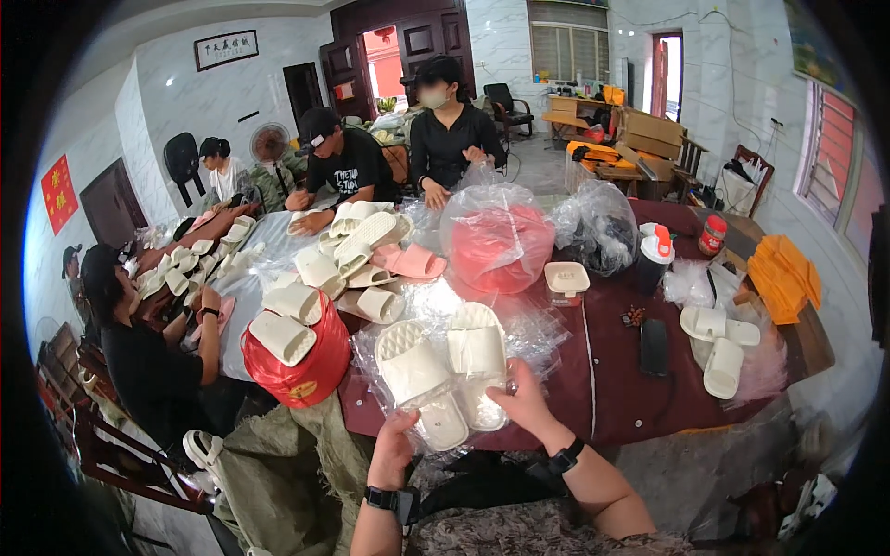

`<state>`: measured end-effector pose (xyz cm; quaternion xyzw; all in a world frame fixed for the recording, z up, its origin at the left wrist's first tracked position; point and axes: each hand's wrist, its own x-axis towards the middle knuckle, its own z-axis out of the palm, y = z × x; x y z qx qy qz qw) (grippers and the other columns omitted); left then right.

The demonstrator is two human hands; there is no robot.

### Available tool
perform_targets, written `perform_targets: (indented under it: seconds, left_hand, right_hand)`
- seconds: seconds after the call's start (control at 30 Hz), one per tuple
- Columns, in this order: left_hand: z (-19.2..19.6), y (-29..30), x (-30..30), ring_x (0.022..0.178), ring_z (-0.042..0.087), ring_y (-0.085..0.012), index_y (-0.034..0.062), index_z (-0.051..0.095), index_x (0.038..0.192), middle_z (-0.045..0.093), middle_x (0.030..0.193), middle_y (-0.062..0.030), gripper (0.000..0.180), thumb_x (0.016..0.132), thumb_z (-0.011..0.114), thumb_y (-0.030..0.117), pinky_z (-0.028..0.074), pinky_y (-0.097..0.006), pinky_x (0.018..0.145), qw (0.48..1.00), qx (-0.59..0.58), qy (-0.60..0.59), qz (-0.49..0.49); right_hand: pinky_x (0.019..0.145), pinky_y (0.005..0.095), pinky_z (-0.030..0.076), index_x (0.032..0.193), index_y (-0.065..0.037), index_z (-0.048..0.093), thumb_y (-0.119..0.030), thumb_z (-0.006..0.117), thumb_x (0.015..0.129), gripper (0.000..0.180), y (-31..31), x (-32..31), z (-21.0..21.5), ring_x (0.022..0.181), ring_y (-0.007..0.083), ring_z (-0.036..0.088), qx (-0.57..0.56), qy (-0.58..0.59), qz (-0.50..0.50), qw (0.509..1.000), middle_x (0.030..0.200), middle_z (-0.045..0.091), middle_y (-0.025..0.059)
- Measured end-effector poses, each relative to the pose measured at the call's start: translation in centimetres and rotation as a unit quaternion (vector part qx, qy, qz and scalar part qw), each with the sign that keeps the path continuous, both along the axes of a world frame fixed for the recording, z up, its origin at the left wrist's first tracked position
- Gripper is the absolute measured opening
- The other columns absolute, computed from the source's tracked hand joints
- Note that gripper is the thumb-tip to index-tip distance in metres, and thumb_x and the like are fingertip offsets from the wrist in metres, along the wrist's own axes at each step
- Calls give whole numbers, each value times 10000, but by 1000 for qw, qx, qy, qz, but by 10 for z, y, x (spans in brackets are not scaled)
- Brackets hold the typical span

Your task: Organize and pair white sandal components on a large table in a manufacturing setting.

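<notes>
A pair of cream slide slippers point(413, 363) lies side by side on clear plastic at the near edge of the table, toes pointing away from me. My left hand point(394, 447) grips the heel end of the left slipper, thumb along its side. With its thumb on top, my right hand point(527, 408) grips the right slipper near its heel. Crinkled clear plastic bags point(533, 347) spread under and around the pair; whether the slippers are inside one I cannot tell. Both wrists wear dark straps.
Cream slippers point(320, 269) and a pink one point(408, 261) are heaped beyond, beside a red bag point(297, 357). Farther right are a red bundle point(501, 246), a tub point(565, 278), a bottle point(654, 252), a phone point(654, 347) and slippers point(721, 366). Several people work around the table.
</notes>
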<state>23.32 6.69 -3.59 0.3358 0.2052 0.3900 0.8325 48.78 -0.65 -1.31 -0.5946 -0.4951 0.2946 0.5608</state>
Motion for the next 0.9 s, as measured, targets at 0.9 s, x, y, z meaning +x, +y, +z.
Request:
perform_targets:
  seconds: [0.9]
  left_hand:
    - [-26, -29, -27, 1206, 620, -279, -1, 496, 1393, 627, 1321, -121, 482, 957, 647, 135, 498, -434, 1047, 984, -72, -61, 151]
  right_hand:
    - [985, 428, 485, 1342, -34, 559, -226, 769, 851, 569, -12, 31, -57, 1154, 344, 619, 48, -159, 90, 982, 1268, 645, 176]
